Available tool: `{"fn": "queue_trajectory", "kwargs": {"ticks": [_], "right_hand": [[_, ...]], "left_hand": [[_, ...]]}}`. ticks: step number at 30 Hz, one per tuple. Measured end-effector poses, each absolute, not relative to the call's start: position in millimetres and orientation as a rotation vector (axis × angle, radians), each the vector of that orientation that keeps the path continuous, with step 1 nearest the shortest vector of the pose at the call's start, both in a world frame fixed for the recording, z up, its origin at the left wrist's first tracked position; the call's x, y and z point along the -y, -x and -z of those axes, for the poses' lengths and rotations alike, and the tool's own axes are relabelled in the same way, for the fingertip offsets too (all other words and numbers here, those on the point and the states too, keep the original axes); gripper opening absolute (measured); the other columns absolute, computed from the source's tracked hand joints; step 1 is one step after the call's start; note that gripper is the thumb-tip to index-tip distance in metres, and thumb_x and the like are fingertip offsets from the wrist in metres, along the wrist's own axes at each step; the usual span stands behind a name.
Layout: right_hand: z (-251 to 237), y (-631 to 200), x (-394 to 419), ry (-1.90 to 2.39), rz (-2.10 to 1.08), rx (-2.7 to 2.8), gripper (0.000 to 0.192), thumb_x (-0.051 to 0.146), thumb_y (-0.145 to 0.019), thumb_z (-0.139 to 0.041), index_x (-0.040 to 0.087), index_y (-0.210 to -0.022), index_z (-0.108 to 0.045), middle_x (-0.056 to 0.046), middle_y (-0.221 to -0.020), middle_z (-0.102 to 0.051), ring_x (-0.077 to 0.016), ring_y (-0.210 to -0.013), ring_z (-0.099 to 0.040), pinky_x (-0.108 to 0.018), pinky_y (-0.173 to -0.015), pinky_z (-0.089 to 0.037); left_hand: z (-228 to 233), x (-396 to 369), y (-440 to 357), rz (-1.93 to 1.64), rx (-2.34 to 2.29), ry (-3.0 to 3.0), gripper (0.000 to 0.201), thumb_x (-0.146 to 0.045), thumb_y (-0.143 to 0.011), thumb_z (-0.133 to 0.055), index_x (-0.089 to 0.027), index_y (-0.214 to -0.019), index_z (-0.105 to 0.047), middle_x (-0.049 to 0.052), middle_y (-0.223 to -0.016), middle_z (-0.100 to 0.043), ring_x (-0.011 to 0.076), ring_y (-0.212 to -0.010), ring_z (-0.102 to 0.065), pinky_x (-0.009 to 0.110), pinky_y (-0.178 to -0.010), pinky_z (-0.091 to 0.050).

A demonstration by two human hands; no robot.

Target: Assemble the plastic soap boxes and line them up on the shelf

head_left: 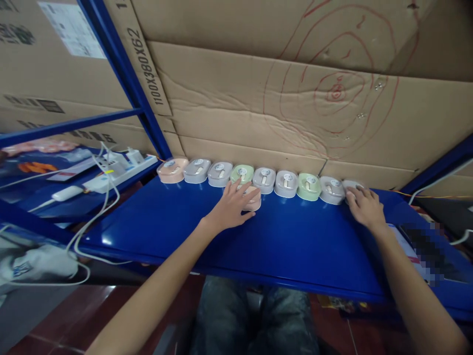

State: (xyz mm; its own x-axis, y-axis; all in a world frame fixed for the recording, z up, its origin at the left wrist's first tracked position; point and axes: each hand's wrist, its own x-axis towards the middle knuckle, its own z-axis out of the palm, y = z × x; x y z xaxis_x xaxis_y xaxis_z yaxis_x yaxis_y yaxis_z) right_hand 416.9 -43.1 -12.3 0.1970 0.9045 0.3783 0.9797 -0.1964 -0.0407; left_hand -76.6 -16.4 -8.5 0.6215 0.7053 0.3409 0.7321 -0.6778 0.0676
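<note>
A row of several small rounded cases in pastel colours lines the back of the blue table [281,246], against a cardboard wall. My left hand [232,207] rests over a pink case [253,199] that sits just in front of the row, near a green case [242,173]. At the right end of the row, my right hand [364,206] lies with its fingers on a grey case [353,186]. An orange-pink case [172,170] marks the left end.
Large cardboard sheets [295,98] stand behind the table between blue shelf posts [125,74]. A white power strip [121,172] with plugs and white cables lies on the shelf at left. Papers sit at the table's right edge.
</note>
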Motion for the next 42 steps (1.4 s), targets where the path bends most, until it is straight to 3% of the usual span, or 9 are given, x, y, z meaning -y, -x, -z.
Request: {"fn": "queue_trajectory", "kwargs": {"ticks": [5, 12, 17, 22, 27, 33, 38, 42], "right_hand": [[12, -413, 46, 2.294, 0.446, 1.566, 0.065, 0.054, -0.108, -0.049, 0.007, -0.152, -0.061, -0.039, -0.144, -0.058, -0.0540, -0.133, -0.056, -0.061, -0.094, -0.049], [15, -414, 43, 2.317, 0.321, 1.511, 0.066, 0.054, -0.100, -0.065, 0.013, -0.152, -0.060, -0.037, -0.143, -0.055, -0.0500, -0.127, -0.062, -0.055, -0.092, -0.049], [9, -412, 53, 2.359, 0.271, 1.450, 0.079, 0.060, -0.093, -0.071, 0.015, -0.157, -0.056, -0.036, -0.147, -0.052, -0.0547, -0.127, -0.060, -0.055, -0.087, -0.049], [12, -405, 56, 2.347, 0.262, 1.504, 0.090, 0.070, -0.095, -0.067, 0.017, -0.166, -0.049, -0.039, -0.165, -0.040, -0.0612, -0.142, -0.049, -0.067, -0.100, -0.044], [12, -386, 49, 2.180, 0.471, 1.676, 0.098, 0.082, -0.096, -0.056, 0.021, -0.171, -0.041, -0.031, -0.179, -0.028, -0.0612, -0.159, -0.030, -0.082, -0.116, -0.031], [19, -338, 29, 1.904, 0.531, 2.183, 0.085, 0.073, -0.103, -0.051, 0.028, -0.174, -0.037, -0.021, -0.182, -0.029, -0.0543, -0.163, -0.029, -0.082, -0.124, -0.025], [23, -320, 27, 1.935, 0.550, 2.217, 0.075, 0.064, -0.109, -0.047, 0.028, -0.174, -0.037, -0.020, -0.175, -0.045, -0.0513, -0.161, -0.038, -0.081, -0.125, -0.023], [25, -323, 48, 1.918, 0.597, 2.232, 0.073, 0.058, -0.110, -0.049, 0.027, -0.174, -0.038, -0.021, -0.174, -0.045, -0.0506, -0.161, -0.038, -0.079, -0.126, -0.025]], "left_hand": [[7, 20, 74, 0.471, 1.216, 2.732, 0.067, -0.033, -0.101, -0.062, -0.027, -0.167, -0.048, 0.016, -0.175, -0.041, 0.0480, -0.158, -0.036, 0.069, -0.128, -0.028], [-13, 35, 71, 0.358, 1.276, 2.740, 0.079, -0.033, -0.091, -0.069, -0.032, -0.168, -0.049, 0.018, -0.160, -0.053, 0.0481, -0.136, -0.051, 0.066, -0.115, -0.039], [-15, 43, 63, 0.293, 1.289, 2.799, 0.085, -0.036, -0.088, -0.074, -0.036, -0.169, -0.047, 0.019, -0.151, -0.056, 0.0474, -0.131, -0.054, 0.065, -0.110, -0.044], [-11, 45, 58, 0.304, 1.299, 2.838, 0.085, -0.038, -0.093, -0.073, -0.035, -0.172, -0.040, 0.019, -0.153, -0.052, 0.0447, -0.132, -0.057, 0.061, -0.108, -0.049], [-13, 48, 56, 0.269, 1.300, 2.800, 0.082, -0.039, -0.096, -0.070, -0.034, -0.172, -0.040, 0.020, -0.150, -0.055, 0.0424, -0.125, -0.062, 0.058, -0.105, -0.052], [-8, 51, 49, 0.313, 1.370, 2.736, 0.084, -0.040, -0.097, -0.070, -0.034, -0.173, -0.036, 0.021, -0.152, -0.054, 0.0453, -0.128, -0.060, 0.061, -0.106, -0.051], [-8, 55, 45, 0.315, 1.410, 2.734, 0.088, -0.043, -0.094, -0.072, -0.033, -0.173, -0.035, 0.021, -0.153, -0.055, 0.0466, -0.127, -0.060, 0.062, -0.103, -0.053], [-16, 56, 46, 0.279, 1.408, 2.796, 0.090, -0.033, -0.090, -0.071, -0.029, -0.173, -0.035, 0.022, -0.156, -0.055, 0.0466, -0.130, -0.062, 0.060, -0.103, -0.055]]}}
